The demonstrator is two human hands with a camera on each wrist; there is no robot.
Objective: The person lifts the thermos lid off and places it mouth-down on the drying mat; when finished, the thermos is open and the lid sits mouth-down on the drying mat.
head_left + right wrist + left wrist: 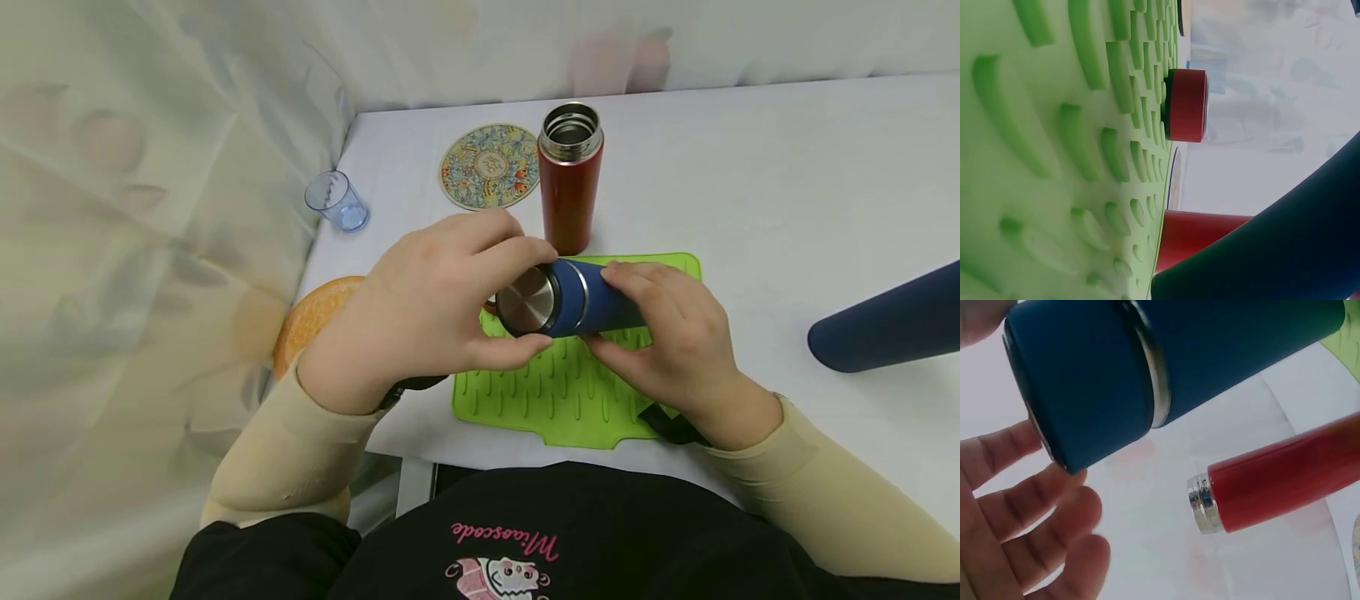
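- Grips the body of a navy blue vacuum flask (603, 300) with the right hand (675, 333), thumb on the near side, fingers on the far side.
- Grasps the flask's steel-topped lid (527, 300) with the left hand (442, 300), thumb and fingertips at opposite sides of the rim.
- Holds this flask tilted over a green ribbed mat (555, 408), lid end toward the counter's left edge; cannot tell whether the base touches the mat.
- Has the mat lying flat by the near edge of the white-covered counter (750, 167).
- Has a red lid (1187, 105) set on the mat, mostly hidden behind the left hand in the head view.
- Shows an uncapped red flask (568, 200) upright beside the mat's far edge.
- Shows a round patterned coaster (480, 158) left of it, near the counter's far left corner.
- Shows a blue glass tumbler (348, 212) by the left edge and, nearer, an orange round mat (318, 312), partly covered by the left arm.
- Shows a dark blue cylinder (892, 325) toward the right, cut off by the frame.
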